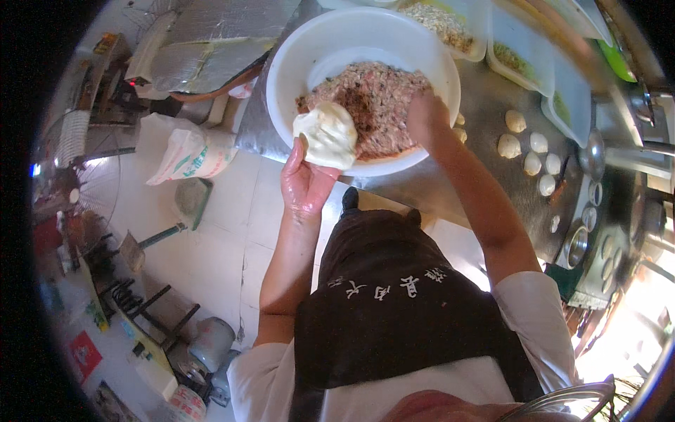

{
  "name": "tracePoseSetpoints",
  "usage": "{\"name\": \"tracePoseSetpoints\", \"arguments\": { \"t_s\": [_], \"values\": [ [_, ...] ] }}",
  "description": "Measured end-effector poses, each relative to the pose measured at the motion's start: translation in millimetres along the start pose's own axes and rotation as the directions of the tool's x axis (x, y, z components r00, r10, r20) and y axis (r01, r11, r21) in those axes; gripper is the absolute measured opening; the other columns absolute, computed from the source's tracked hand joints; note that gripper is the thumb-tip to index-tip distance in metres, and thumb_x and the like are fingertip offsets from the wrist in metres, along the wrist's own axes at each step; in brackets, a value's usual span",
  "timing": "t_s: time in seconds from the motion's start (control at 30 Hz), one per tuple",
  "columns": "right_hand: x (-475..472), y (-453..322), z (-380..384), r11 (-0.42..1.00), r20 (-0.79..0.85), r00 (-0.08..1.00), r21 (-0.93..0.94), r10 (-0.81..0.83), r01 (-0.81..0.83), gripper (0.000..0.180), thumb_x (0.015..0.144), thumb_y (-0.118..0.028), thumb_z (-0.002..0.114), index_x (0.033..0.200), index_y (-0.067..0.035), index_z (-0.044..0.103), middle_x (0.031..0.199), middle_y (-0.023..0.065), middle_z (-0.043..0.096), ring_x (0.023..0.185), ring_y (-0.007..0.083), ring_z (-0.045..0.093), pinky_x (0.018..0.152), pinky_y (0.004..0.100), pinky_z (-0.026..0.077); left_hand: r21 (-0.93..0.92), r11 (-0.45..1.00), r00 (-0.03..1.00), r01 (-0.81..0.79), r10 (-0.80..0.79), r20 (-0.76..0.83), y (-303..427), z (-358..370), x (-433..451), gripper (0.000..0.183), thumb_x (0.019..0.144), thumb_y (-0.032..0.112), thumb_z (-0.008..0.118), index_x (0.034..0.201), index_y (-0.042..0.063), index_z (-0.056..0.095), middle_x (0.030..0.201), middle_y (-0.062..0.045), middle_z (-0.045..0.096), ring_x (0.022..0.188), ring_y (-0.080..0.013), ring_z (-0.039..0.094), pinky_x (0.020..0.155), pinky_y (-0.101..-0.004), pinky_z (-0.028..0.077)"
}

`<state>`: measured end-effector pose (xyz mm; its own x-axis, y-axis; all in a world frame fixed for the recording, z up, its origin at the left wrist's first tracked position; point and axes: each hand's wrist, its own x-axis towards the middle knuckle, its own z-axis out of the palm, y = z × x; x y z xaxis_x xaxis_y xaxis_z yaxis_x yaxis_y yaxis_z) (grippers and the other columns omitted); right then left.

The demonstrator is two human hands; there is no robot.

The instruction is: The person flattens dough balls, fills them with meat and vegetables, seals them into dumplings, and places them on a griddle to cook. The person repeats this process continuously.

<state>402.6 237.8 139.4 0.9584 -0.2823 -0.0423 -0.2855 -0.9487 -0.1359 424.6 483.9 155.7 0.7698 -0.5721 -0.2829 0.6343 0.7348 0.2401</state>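
Observation:
On my left hand [308,182] rests a flattened round of pale, soft dough [326,136], with the thumb along its near left side. The dough is above the near rim of a large white plastic basin [295,58]. Inside the basin lies a heap of pinkish minced meat filling [385,87] with dark bits and a browner patch in the middle. My right hand [430,118] is at the right side of that heap, curled downward. It looks blurred, and its fingertips are hidden, so its grip on the filling is unclear.
Several dough balls [509,146] lie on the metal worktop [474,184] to the right. Plastic tubs, one with chopped green filling [514,60], stand at the back right. A metal bowl [577,247] is further right. A white sack [192,155] and a long-handled dustpan [192,203] are at left.

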Motion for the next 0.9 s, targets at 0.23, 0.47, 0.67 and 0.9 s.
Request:
{"name": "tracePoseSetpoints", "arguments": {
  "t_s": [0.23, 0.47, 0.67, 0.9],
  "values": [
    [-14.5, -12.8, -2.6, 0.997, 0.32, 0.947, -0.075, -0.01, 0.036, 0.026, 0.081, -0.021, 0.06, 0.096, 0.0, 0.063, 0.099, 0.0213, 0.063, 0.086, 0.0377, 0.064, 0.076, 0.0478, 0.052, 0.136, 0.988, 0.993, 0.069, -0.081, 0.087, 37.1, -20.8, 25.7, 0.054, 0.095, 0.028, 0.053, 0.142, 0.008, 0.036, 0.138, -0.01, 0.048, 0.13, -0.0284, 0.043, 0.108, -0.0456, 0.034],
    [-41.2, -39.6, 1.8, 0.974, 0.305, 0.95, 0.19, 0.064, -0.126, 0.039, 0.078, -0.029, 0.068, 0.102, -0.001, 0.057, 0.104, 0.022, 0.059, 0.093, 0.0403, 0.059, 0.081, 0.0487, 0.048, 0.403, 0.914, 0.998, 0.054, -0.04, -0.042, 34.4, -9.7, 39.0, 0.036, 0.094, 0.011, 0.056, 0.128, 0.002, 0.051, 0.125, -0.013, 0.058, 0.117, -0.0245, 0.055, 0.1, -0.04, 0.046],
    [-31.3, -29.0, 19.7, 0.949, 0.078, 0.979, 0.272, -0.188, 0.16, 0.042, 0.074, -0.029, 0.07, 0.103, -0.001, 0.059, 0.107, 0.0211, 0.057, 0.095, 0.0392, 0.057, 0.08, 0.0469, 0.047, 0.2, 0.971, 0.991, 0.132, -0.124, -0.05, 30.3, -5.0, 49.8, 0.04, 0.094, 0.019, 0.059, 0.129, 0.0, 0.05, 0.125, -0.011, 0.059, 0.116, -0.023, 0.056, 0.101, -0.039, 0.044],
    [-25.6, -13.8, 7.2, 0.845, 0.005, 0.935, 0.43, -0.354, 0.318, 0.038, 0.068, -0.022, 0.074, 0.097, 0.0, 0.065, 0.088, 0.018, 0.063, 0.085, 0.0393, 0.06, 0.075, 0.0435, 0.048, 0.016, 0.983, 0.982, 0.183, -0.184, 0.04, 15.4, -7.1, 44.7, 0.046, 0.098, 0.026, 0.049, 0.138, 0.005, 0.041, 0.138, -0.012, 0.049, 0.13, -0.0264, 0.044, 0.111, -0.043, 0.032]
  ]
}}
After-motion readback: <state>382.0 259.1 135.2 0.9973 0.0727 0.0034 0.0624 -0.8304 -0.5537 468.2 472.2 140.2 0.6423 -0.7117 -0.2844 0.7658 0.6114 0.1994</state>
